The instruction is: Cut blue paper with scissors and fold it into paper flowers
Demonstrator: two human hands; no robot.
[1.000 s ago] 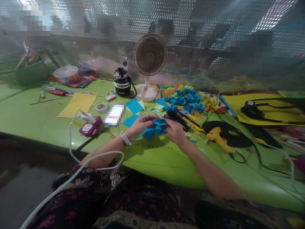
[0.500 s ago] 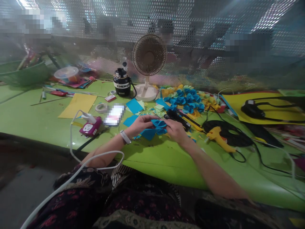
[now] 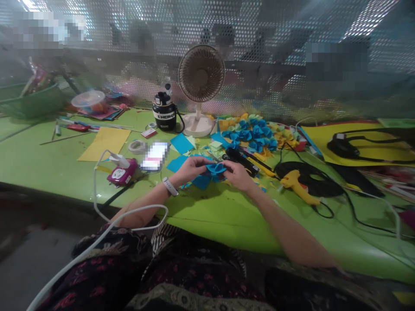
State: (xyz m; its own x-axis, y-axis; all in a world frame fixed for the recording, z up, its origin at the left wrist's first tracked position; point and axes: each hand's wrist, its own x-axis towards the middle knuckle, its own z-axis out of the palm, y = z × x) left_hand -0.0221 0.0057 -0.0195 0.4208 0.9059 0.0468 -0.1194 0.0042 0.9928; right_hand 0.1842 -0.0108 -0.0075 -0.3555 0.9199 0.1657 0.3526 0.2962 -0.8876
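Note:
Between my two hands is a blue paper flower [image 3: 216, 169], its petals curled. My left hand [image 3: 194, 167], with a white band [image 3: 170, 186] on the wrist, pinches the flower's left side. The fingers of my right hand [image 3: 238, 173] are closed on its right side. Flat blue paper [image 3: 201, 181] lies beneath and left of the flower. Behind my hands, green and yellow paper scraps are strewn, and a heap of blue paper flowers [image 3: 254, 134] sits among yellow and green ones. A black and yellow tool [image 3: 249, 162] lies just beyond my right hand.
A yellow glue gun [image 3: 298, 188] with a black cord lies at right, near a black coil [image 3: 324, 179]. To the left are a phone [image 3: 154, 156], a tape roll [image 3: 137, 147] and a purple power adapter [image 3: 121, 173]. A fan [image 3: 198, 125] and a black bottle [image 3: 164, 117] stand behind.
Both hands stay at the blue flower, which has tipped so that it looks flatter and more open. The right fingers have shifted slightly. The whole view has moved a little.

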